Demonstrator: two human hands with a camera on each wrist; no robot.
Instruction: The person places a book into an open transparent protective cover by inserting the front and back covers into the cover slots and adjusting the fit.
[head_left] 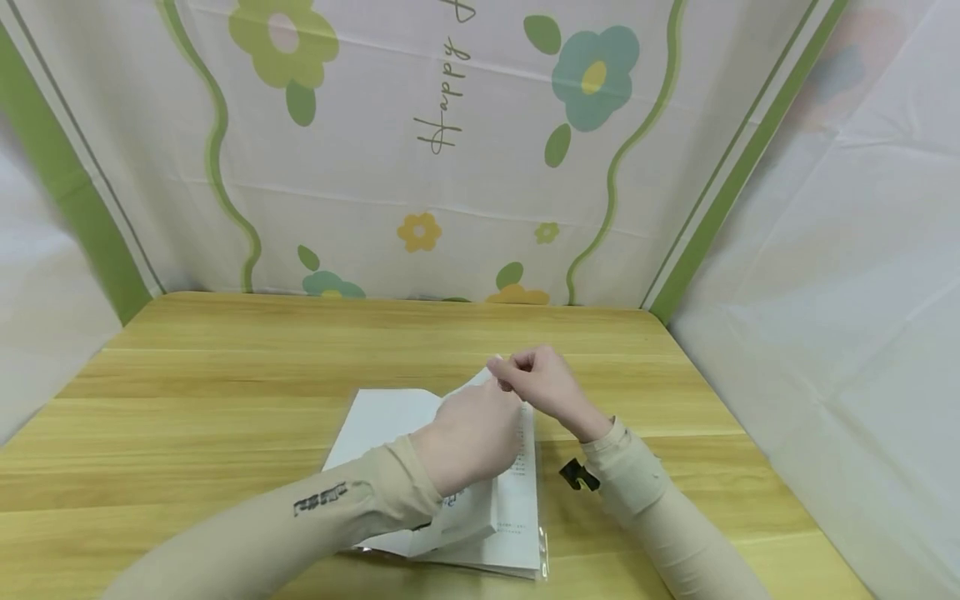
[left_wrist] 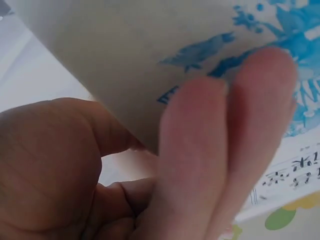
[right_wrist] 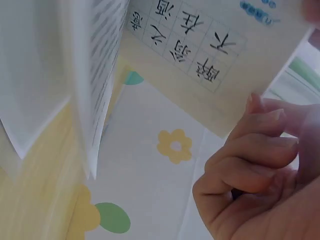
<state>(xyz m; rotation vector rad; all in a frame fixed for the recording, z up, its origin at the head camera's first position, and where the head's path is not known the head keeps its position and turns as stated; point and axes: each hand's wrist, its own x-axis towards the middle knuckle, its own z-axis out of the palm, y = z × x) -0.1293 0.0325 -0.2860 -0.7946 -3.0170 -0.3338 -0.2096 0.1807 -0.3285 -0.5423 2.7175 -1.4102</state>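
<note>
A book (head_left: 516, 521) with white printed pages lies spread on the wooden table, some of its leaves raised. My left hand (head_left: 476, 433) is over the middle of the book and grips raised leaves. In the left wrist view, two fingers (left_wrist: 195, 135) lie across a page (left_wrist: 120, 45) with a blue picture and printed characters. Just beyond it, my right hand (head_left: 546, 382) pinches the upper corner of a leaf. The right wrist view shows that leaf (right_wrist: 200, 107), with large characters in a grid, held at its edge between thumb and curled forefinger.
The wooden table (head_left: 225, 417) extends on both sides of the book. A small black buckle (head_left: 580, 475) shows beside the right sleeve. A clear plastic cover edge (head_left: 543, 554) sticks out at the book's lower right. Behind the table hangs a flowered cloth (head_left: 360, 167).
</note>
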